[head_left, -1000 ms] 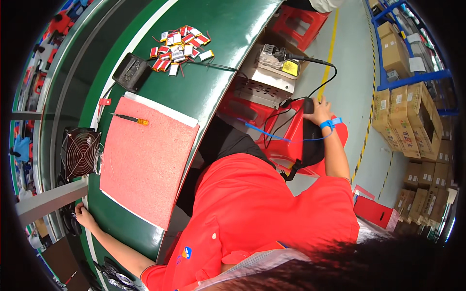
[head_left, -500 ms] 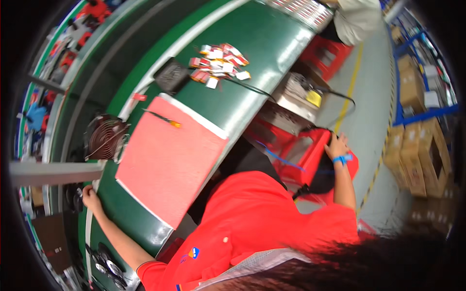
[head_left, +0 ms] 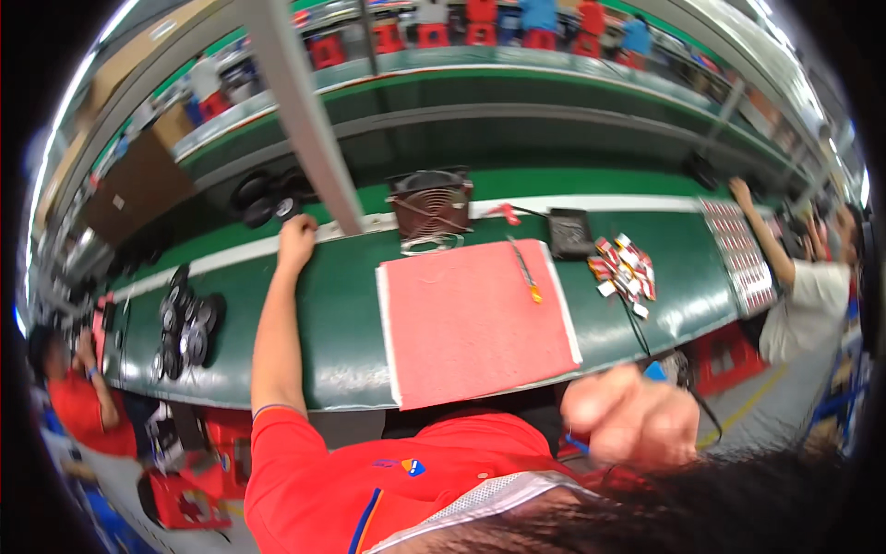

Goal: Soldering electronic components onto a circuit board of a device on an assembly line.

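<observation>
My left hand (head_left: 296,244) reaches to the far side of the green bench, its fingers closed at the edge of a black round part (head_left: 287,210) with a pale centre. More black round parts (head_left: 256,196) lie just beyond it. My right hand (head_left: 632,415) is raised close in front of me at the lower right, blurred, over the near bench edge; its fingers look curled, but whether they hold anything is hidden. Between my arms lies a pink mat (head_left: 471,323) with white edges. A thin tool with a yellow-orange end (head_left: 532,288) rests on it.
A fan with a wire guard (head_left: 432,210) stands behind the mat, near a grey post (head_left: 309,111). Right of the mat are a black box (head_left: 569,234) and a pile of small red-and-white parts (head_left: 625,270). More black parts (head_left: 189,323) lie left. Co-workers sit at both sides.
My view has swung round to face the bench. My right hand has left the red stool at the right and come up in front of me. The left hand stays by the black round parts.
</observation>
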A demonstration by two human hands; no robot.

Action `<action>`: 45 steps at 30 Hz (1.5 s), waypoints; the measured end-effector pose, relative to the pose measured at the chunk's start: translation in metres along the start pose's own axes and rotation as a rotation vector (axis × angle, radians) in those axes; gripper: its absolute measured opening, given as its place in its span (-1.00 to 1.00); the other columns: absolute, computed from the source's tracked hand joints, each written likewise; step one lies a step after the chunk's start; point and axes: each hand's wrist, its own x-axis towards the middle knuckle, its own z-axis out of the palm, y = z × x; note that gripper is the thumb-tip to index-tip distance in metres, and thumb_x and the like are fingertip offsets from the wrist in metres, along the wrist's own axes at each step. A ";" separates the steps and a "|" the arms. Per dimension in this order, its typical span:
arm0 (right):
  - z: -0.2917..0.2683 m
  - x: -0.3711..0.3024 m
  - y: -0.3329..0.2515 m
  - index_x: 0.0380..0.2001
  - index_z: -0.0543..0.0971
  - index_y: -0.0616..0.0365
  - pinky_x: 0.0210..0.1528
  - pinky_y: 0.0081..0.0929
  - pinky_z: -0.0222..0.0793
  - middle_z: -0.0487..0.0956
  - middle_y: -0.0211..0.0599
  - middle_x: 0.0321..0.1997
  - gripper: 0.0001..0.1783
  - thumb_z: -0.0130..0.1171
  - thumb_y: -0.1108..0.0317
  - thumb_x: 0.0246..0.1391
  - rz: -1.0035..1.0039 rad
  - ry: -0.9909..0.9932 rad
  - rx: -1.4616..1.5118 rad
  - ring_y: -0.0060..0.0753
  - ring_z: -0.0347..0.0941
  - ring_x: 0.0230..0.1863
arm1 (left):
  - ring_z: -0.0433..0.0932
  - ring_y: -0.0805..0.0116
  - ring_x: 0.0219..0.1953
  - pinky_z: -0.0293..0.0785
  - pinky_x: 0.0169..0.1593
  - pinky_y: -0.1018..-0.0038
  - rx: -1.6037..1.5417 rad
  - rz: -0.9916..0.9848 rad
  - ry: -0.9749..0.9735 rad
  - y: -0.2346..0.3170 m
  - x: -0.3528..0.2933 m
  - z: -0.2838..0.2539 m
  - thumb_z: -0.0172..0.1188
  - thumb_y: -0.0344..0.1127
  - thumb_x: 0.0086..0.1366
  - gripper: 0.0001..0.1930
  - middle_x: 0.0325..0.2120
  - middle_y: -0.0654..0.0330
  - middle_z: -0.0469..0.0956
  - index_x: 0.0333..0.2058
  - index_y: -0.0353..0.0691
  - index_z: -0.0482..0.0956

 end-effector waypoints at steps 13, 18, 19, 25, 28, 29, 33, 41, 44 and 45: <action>-0.022 0.007 0.101 -0.14 0.33 0.10 -0.13 -0.04 0.26 0.46 0.04 -0.25 -0.57 -0.22 -0.06 0.25 0.592 -0.337 0.360 0.02 0.39 -0.13 | 0.59 0.05 -0.36 0.50 -0.19 0.24 -0.145 -0.236 0.134 -0.005 -0.003 0.002 0.00 -0.45 -0.01 -0.79 -0.50 0.00 0.60 -0.51 -0.21 0.65; -0.019 0.030 0.121 -0.08 0.28 0.09 -0.07 -0.04 0.23 0.43 0.07 -0.18 -0.52 -0.25 -0.10 0.24 0.581 -0.410 0.354 0.02 0.36 -0.07 | 0.59 0.03 -0.37 0.50 -0.20 0.24 -0.160 -0.254 0.146 -0.004 0.000 0.004 0.00 -0.44 -0.01 -0.79 -0.52 0.01 0.60 -0.53 -0.20 0.66; -0.017 0.032 0.122 -0.06 0.26 0.09 -0.06 -0.03 0.22 0.42 0.07 -0.17 -0.51 -0.25 -0.11 0.24 0.580 -0.410 0.344 0.02 0.35 -0.06 | 0.59 0.03 -0.38 0.50 -0.20 0.25 -0.163 -0.251 0.146 -0.003 -0.002 0.004 -0.01 -0.44 0.00 -0.79 -0.52 0.01 0.60 -0.53 -0.20 0.66; -0.003 0.040 0.123 0.02 0.19 0.09 0.01 -0.03 0.18 0.39 0.11 -0.09 -0.44 -0.28 -0.16 0.23 0.566 -0.385 0.302 0.03 0.31 0.01 | 0.59 0.04 -0.38 0.50 -0.22 0.27 -0.214 -0.290 0.153 -0.005 0.001 0.002 -0.01 -0.45 -0.01 -0.79 -0.52 0.00 0.60 -0.52 -0.22 0.65; 0.002 0.041 0.122 0.06 0.16 0.09 0.04 -0.03 0.17 0.38 0.12 -0.05 -0.41 -0.29 -0.18 0.23 0.566 -0.345 0.286 0.03 0.29 0.05 | 0.60 0.05 -0.38 0.50 -0.21 0.26 -0.209 -0.289 0.128 -0.005 0.003 0.004 0.00 -0.45 -0.01 -0.79 -0.52 -0.01 0.60 -0.52 -0.21 0.66; 0.005 0.039 0.118 0.07 0.15 0.08 0.05 -0.03 0.16 0.37 0.13 -0.04 -0.40 -0.30 -0.19 0.22 0.568 -0.327 0.275 0.03 0.29 0.06 | 0.60 0.05 -0.38 0.50 -0.20 0.26 -0.203 -0.290 0.131 -0.004 0.002 0.006 0.00 -0.45 -0.02 -0.79 -0.51 -0.01 0.60 -0.52 -0.21 0.66; 0.016 0.037 0.105 0.13 0.10 0.08 0.10 -0.02 0.14 0.35 0.15 0.01 -0.34 -0.32 -0.22 0.22 0.573 -0.250 0.221 0.04 0.26 0.10 | 0.60 0.08 -0.39 0.50 -0.23 0.30 -0.229 -0.304 0.137 -0.010 -0.002 -0.002 -0.02 -0.47 -0.01 -0.78 -0.52 0.00 0.60 -0.51 -0.23 0.66; 0.020 0.063 0.109 0.23 0.00 0.08 0.19 -0.01 0.09 0.31 0.19 0.12 -0.23 -0.35 -0.29 0.20 0.605 -0.218 0.182 0.04 0.21 0.20 | 0.60 0.12 -0.43 0.49 -0.26 0.33 -0.285 -0.370 0.306 -0.015 -0.002 -0.011 -0.02 -0.48 -0.01 -0.78 -0.55 0.03 0.60 -0.54 -0.22 0.66; 0.019 0.078 0.109 0.27 -0.03 0.07 0.22 -0.01 0.07 0.29 0.21 0.16 -0.19 -0.37 -0.31 0.19 0.625 -0.217 0.166 0.05 0.19 0.23 | 0.60 0.14 -0.44 0.49 -0.26 0.34 -0.275 -0.403 0.324 -0.015 0.000 -0.012 -0.01 -0.47 -0.01 -0.78 -0.55 0.03 0.60 -0.53 -0.21 0.67; 0.018 0.083 0.108 0.29 -0.04 0.07 0.23 -0.01 0.06 0.29 0.22 0.17 -0.18 -0.37 -0.32 0.19 0.629 -0.216 0.161 0.05 0.19 0.25 | 0.60 0.14 -0.43 0.49 -0.26 0.33 -0.262 -0.406 0.321 -0.013 0.001 -0.013 -0.01 -0.47 -0.01 -0.78 -0.55 0.03 0.60 -0.53 -0.20 0.67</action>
